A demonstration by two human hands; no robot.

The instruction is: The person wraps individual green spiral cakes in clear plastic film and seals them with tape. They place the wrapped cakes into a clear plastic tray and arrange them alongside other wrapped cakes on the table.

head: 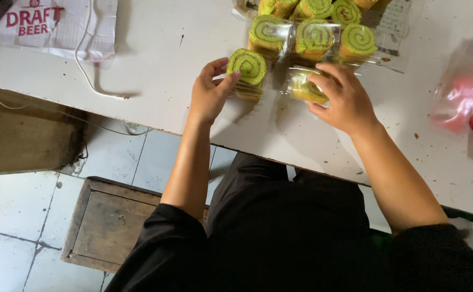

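Wrapping step: left hand [208, 96] pinches a green swirl cake slice [247, 66] upright on the white table [155, 65]; right hand [340, 97] closes around a plastic-wrapped slice [301, 86]. The next move likely requires a steady grip.

even, soft daylight, fairly bright; white painted tabletop [155, 48] near overexposed just left of the left hand [208, 96]. soft shadows fall below the wrists, toward the table edge. glare on the clear plastic wrap [301, 81] under the right hand [340, 96]. far right of that hand the red plastic bag [460, 89] is blurred. centre sharp.
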